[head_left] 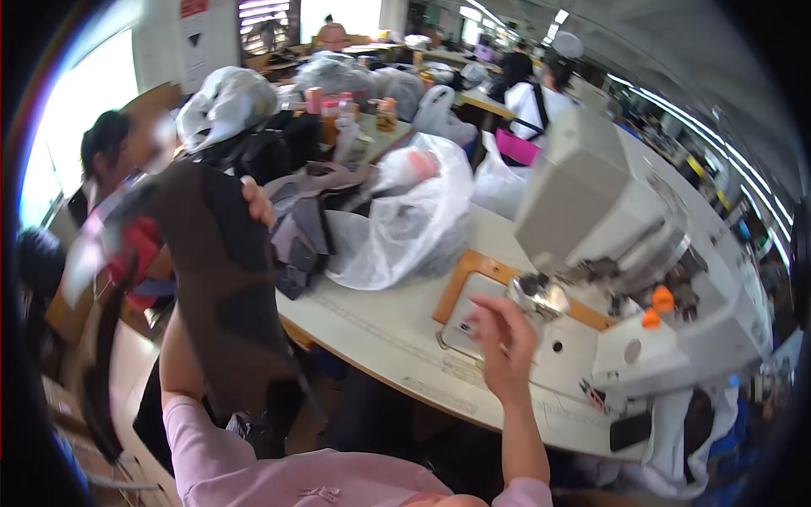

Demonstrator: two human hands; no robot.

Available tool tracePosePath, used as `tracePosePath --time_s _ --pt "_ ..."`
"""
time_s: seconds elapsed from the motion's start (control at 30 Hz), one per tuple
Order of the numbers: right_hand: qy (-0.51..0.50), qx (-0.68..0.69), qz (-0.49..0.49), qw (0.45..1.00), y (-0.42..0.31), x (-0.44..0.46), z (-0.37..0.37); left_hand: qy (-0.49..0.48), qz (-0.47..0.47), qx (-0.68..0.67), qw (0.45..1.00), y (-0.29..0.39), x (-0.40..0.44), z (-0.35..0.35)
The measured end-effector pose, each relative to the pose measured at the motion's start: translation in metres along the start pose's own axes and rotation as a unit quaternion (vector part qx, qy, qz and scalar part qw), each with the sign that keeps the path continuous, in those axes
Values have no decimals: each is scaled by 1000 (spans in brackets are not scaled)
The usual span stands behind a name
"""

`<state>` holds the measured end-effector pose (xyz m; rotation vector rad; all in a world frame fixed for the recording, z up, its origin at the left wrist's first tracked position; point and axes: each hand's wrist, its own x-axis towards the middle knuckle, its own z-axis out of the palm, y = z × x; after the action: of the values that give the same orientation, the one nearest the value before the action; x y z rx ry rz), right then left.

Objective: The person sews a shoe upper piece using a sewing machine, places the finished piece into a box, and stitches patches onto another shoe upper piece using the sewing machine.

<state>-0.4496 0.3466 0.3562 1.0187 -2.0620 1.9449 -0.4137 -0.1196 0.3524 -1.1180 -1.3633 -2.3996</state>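
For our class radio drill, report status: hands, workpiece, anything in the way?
Left hand holding dark piece, raised. Right hand appears empty, near sewing machine. Plastic bag on tabletop, possibly crowding work.

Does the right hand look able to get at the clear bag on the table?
Probably yes: the right hand looks empty, and nothing tall on the table stands between it and the clear bag.

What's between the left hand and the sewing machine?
In the head view: grey pieces, then a translucent plastic bag; a white bag shows behind.
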Motion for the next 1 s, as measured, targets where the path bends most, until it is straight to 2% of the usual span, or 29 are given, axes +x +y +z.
tracePosePath --time_s 0.07,0.13,0.2,0.23,0.3,0.37,0.4,0.43,0.47,0.5,0.53,0.63,0.67,0.73,0.77,0.8,0.87,0.9,0.93,1.0 --pt "-59 -50 -57 995 1 9 7 -64 -17 -60 996 -71 23 5" --pt "-63 -102 -130 984 -6 11 11 -78 -112 5 991 -107 56 74" --pt "-65 -102 -161 979 -6 6 6 -88 -195 35 976 -155 78 121" --pt "-63 -76 -157 983 -1 0 2 -98 -228 52 967 -178 84 140" --pt "-63 -21 -83 994 14 -13 -10 -118 -286 97 946 -216 91 169" --pt "-59 42 57 996 32 -30 -27 -139 -325 140 925 -242 90 186" --pt "-64 -53 41 996 41 -40 -34 -150 -342 159 914 -251 88 191" --pt "-22 -82 -70 994 39 -43 -31 -163 -356 175 903 -257 87 195" --pt "-71 -63 -22 995 42 -49 -39 -177 -358 187 897 -262 86 197" --pt "-82 -51 -16 995 44 -51 -44 -192 -352 197 895 -266 87 200" --pt "-92 -39 -9 995 47 -53 -49 -226 -258 201 918 -268 87 203" --pt "-66 -21 19 997 35 -53 -52 -146 -272 232 922 -258 93 196" --pt "-89 -108 4 990 34 -51 -58 -93 -349 204 910 -239 100 187" --pt "-112 -235 9 965 24 -43 -67 -11 -203 348 915 -196 109 214" --pt "-125 -295 10 947 22 -39 -71 5 -285 209 935 -173 117 213" --pt "-114 -308 0 945 24 -37 -72 24 -361 64 930 -154 120 207" --pt "-115 -295 -8 948 21 -32 -75 -112 -385 73 913 -138 121 185" --pt "-118 -290 -12 950 20 -30 -78 -262 -326 226 880 -133 124 181" --pt "-106 -272 -12 956 20 -29 -81 -269 -377 276 842 -117 133 193" --pt "-65 -243 51 967 26 -32 -97 -184 -395 303 848 -123 121 172"
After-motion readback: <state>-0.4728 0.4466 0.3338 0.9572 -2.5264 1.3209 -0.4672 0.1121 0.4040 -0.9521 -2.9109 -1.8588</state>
